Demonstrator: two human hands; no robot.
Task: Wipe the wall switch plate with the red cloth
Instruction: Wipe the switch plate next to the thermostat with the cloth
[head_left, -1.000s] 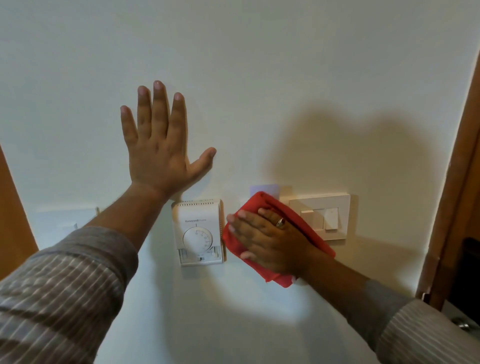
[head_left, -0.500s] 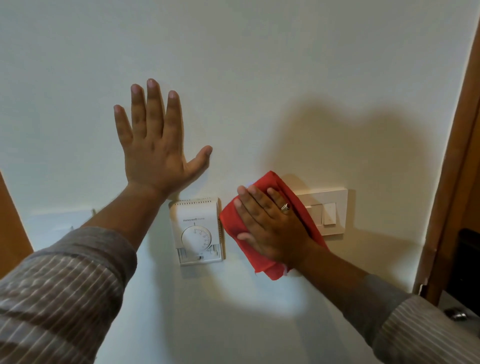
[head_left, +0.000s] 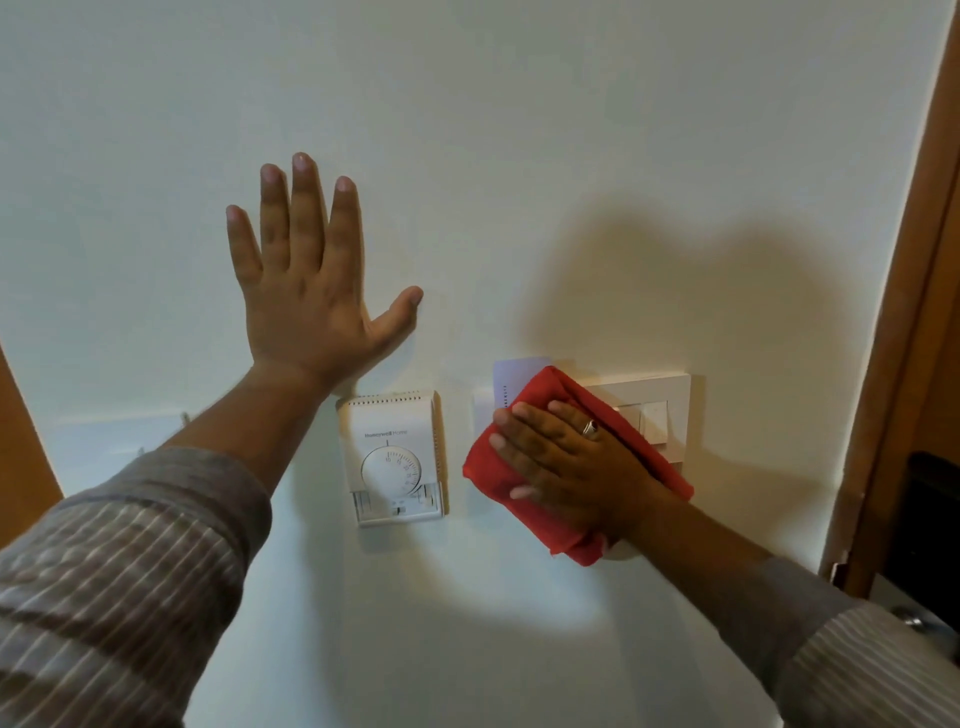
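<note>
Under right hand (head_left: 576, 467), red cloth (head_left: 498, 467), switch plate (head_left: 670, 410) half hidden

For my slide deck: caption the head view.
Right hand presses red cloth on switch plate; left hand braces on wall.

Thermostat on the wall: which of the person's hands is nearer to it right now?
Left, narrowly. The left hand lies flat on the wall just above the thermostat, its heel nearly at the top edge. The right hand presses the red cloth beside it, to the right.
</note>
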